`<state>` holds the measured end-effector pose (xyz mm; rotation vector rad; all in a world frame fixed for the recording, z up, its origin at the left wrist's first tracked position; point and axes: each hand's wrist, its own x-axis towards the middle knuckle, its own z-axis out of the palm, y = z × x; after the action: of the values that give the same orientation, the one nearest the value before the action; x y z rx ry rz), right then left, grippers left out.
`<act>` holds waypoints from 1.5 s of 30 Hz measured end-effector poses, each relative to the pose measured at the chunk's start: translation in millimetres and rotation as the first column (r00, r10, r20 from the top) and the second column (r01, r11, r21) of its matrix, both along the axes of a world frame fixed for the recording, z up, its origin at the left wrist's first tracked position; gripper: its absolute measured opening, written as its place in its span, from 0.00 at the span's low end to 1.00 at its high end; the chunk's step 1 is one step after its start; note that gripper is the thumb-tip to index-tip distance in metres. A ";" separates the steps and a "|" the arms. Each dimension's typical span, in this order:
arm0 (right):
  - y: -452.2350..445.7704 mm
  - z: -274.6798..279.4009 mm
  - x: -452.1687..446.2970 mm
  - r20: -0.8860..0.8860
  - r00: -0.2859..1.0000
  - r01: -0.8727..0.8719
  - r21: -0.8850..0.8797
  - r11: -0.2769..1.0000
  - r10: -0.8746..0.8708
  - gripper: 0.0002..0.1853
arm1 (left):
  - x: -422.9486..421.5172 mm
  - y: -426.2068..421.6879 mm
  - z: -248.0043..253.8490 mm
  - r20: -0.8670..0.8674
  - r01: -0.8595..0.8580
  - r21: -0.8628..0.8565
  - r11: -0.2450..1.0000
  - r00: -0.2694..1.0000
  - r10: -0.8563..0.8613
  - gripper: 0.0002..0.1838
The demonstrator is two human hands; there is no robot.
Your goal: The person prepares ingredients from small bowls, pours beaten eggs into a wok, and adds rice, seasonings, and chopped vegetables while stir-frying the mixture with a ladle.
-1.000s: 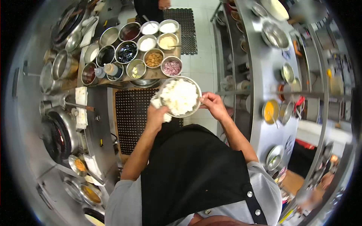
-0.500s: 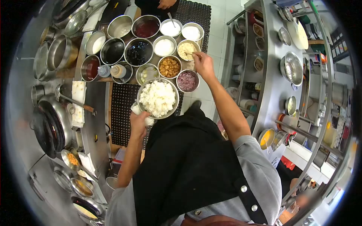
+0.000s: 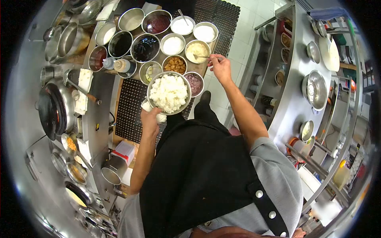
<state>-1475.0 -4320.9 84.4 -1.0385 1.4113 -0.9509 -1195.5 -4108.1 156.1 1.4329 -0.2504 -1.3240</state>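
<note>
My left hand point(image 3: 150, 119) grips the near rim of a metal bowl heaped with white rice point(image 3: 169, 93), with a white cloth point(image 3: 160, 118) bunched between hand and bowl. In my right hand point(image 3: 220, 66) is the handle of a spoon point(image 3: 201, 57), its tip resting in a pale yellow minced or paste-like ingredient point(image 3: 198, 50) in a round metal container. Close by stand a container of chopped purple onion point(image 3: 194, 84), one of brown chunks point(image 3: 174, 64) and one of a white substance point(image 3: 173, 46). The rice bowl partly covers the onion container's edge.
Several more metal containers hold dark sauce point(image 3: 146, 48), red liquid point(image 3: 157, 22) and white powder point(image 3: 204, 33). Two squeeze bottles point(image 3: 121, 65) stand at the left. A lidded wok point(image 3: 51, 111) is further left. A steel counter point(image 3: 291, 95) with bowls runs along the right.
My right hand has moved slightly right and back along the spoon, which now lies flatter over the pale yellow ingredient. The view has shifted, and the person at the far side is out of sight.
</note>
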 end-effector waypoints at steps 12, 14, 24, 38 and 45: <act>-17.3 11.3 -41.4 0.251 0.962 0.061 0.198 0.978 -0.110 0.13 | -41.2 -15.4 -12.4 -0.029 -0.081 -0.041 0.996 0.996 0.080 0.28; -18.9 8.5 -39.6 0.247 0.966 0.031 0.173 0.984 -0.074 0.13 | -43.3 -17.7 -18.6 -0.037 -0.108 -0.088 0.990 0.994 0.105 0.28; -30.4 10.2 -44.3 0.142 0.989 -0.062 0.205 0.977 0.033 0.13 | -47.3 -28.1 -18.3 -0.047 -0.172 -0.053 0.984 0.984 0.169 0.28; -119.1 52.1 51.4 -0.059 0.992 -0.119 -0.170 0.978 0.110 0.14 | -26.2 -101.0 -29.4 -0.084 -0.108 -0.104 0.989 0.991 0.100 0.30; -146.0 23.8 81.0 -0.159 0.981 -0.139 -0.186 0.973 0.110 0.13 | -1.9 -86.5 -12.5 -0.091 -0.146 -0.078 0.986 0.986 0.139 0.34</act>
<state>-1394.0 -4466.8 108.2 -1.3533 1.3742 -0.9501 -1197.4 -4194.6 143.7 1.2957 -0.1429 -1.2397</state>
